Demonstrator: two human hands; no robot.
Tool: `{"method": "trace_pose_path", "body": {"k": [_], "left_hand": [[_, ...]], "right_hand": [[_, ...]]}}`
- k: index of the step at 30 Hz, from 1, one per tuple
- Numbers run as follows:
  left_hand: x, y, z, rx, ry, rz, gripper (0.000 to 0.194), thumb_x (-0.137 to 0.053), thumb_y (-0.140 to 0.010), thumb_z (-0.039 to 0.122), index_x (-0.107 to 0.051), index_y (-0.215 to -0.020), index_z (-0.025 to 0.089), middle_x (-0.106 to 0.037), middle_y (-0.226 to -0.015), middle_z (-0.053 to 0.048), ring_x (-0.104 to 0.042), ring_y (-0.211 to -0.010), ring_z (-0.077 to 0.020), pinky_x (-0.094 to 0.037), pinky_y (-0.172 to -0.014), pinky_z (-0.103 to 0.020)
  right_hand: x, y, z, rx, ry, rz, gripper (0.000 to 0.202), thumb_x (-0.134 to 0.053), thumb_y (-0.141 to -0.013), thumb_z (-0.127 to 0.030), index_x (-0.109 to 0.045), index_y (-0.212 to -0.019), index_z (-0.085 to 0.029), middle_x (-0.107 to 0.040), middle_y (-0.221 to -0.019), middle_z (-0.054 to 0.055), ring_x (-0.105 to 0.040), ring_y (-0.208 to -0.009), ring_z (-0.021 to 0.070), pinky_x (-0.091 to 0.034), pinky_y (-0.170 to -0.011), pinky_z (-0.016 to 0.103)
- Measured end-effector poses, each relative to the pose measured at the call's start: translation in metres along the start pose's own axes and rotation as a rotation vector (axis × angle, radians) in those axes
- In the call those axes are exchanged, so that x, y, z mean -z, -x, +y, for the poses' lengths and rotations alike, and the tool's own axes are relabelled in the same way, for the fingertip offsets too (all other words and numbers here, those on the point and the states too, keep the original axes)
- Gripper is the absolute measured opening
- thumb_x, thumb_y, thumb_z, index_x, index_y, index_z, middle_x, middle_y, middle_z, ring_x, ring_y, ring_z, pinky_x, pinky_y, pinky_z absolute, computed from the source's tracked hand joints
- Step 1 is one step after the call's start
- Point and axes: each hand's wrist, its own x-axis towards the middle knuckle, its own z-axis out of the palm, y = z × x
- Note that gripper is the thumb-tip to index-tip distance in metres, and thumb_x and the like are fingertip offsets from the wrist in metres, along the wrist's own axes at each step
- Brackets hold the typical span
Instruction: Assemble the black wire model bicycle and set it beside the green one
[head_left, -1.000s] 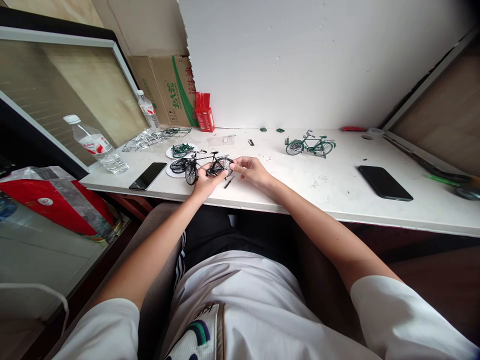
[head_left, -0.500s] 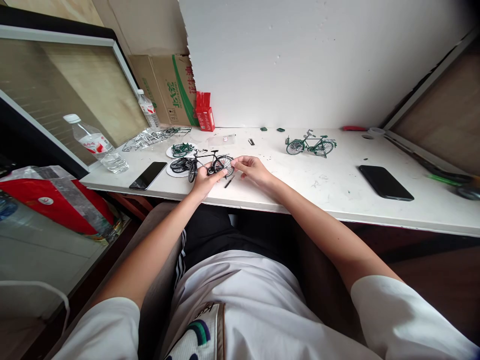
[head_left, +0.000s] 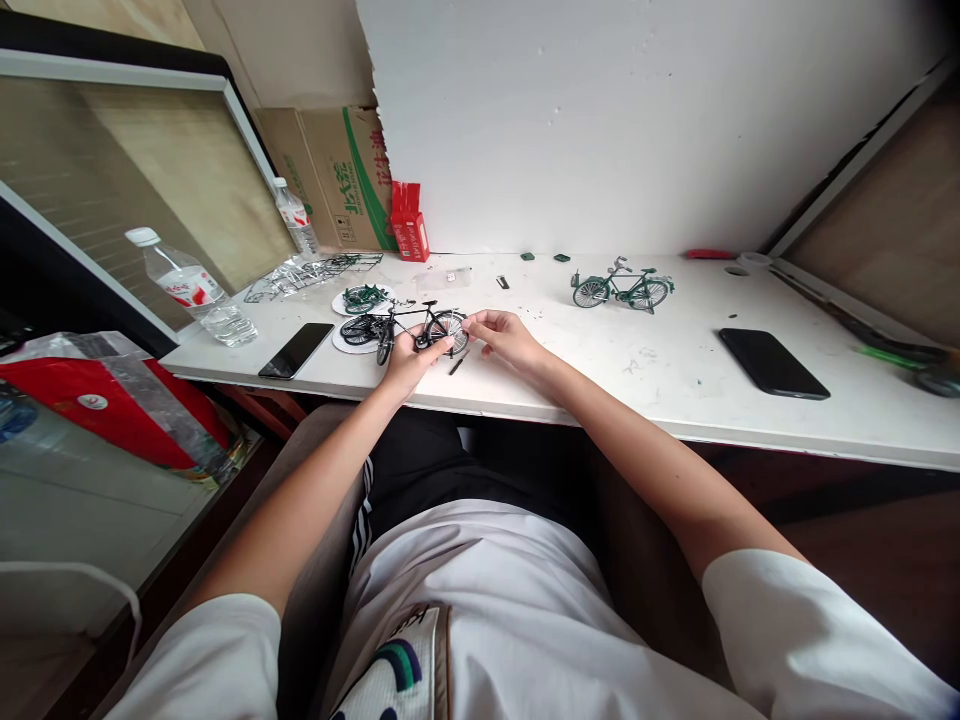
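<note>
A black model bicycle [head_left: 420, 318] stands upright over the front part of the desk, its front wheel to the left. My left hand [head_left: 413, 360] is closed around its lower frame, with the thumb by the rear wheel. At the rear end of that wheel, my right hand [head_left: 504, 338] pinches with thumb and forefinger at the rim or mudguard; the exact part is too small to tell. Behind the model lie black bicycle parts [head_left: 358, 330] on a white disc and green parts [head_left: 364, 298] on another. A thin dark stick-like piece [head_left: 459, 362] lies just below the rear wheel.
A green model bicycle [head_left: 624, 288] stands right of centre. Two phones, one left [head_left: 297, 352] and one right [head_left: 772, 362], lie on the white desk [head_left: 600, 390]. Water bottles [head_left: 196, 290], empty part frames [head_left: 322, 272] and a red box [head_left: 409, 222] are at the left.
</note>
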Motion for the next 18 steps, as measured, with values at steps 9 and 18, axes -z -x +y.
{"method": "trace_pose_path", "body": {"k": [9,18], "left_hand": [[-0.003,0.002,0.006,-0.011,0.026,0.02,0.041,-0.096,-0.071,0.045,-0.082,-0.098,0.017,-0.081,-0.102,-0.01,-0.071,-0.088,-0.0222,-0.054,-0.072,-0.03],[-0.005,0.002,0.007,0.03,0.038,0.052,0.045,-0.098,-0.067,0.045,-0.079,-0.095,0.017,-0.08,-0.097,-0.008,-0.073,-0.088,-0.0228,-0.055,-0.075,-0.031]], "right_hand": [[-0.003,0.006,-0.008,-0.022,-0.003,-0.027,0.054,-0.087,-0.083,-0.069,-0.076,-0.102,-0.02,-0.077,-0.106,0.007,-0.069,-0.092,0.0179,-0.056,-0.065,0.023],[0.034,-0.007,-0.024,0.087,0.401,0.201,0.042,-0.067,-0.102,-0.058,-0.072,-0.1,-0.017,-0.079,-0.106,0.014,-0.068,-0.092,0.0227,-0.056,-0.072,0.032]]}}
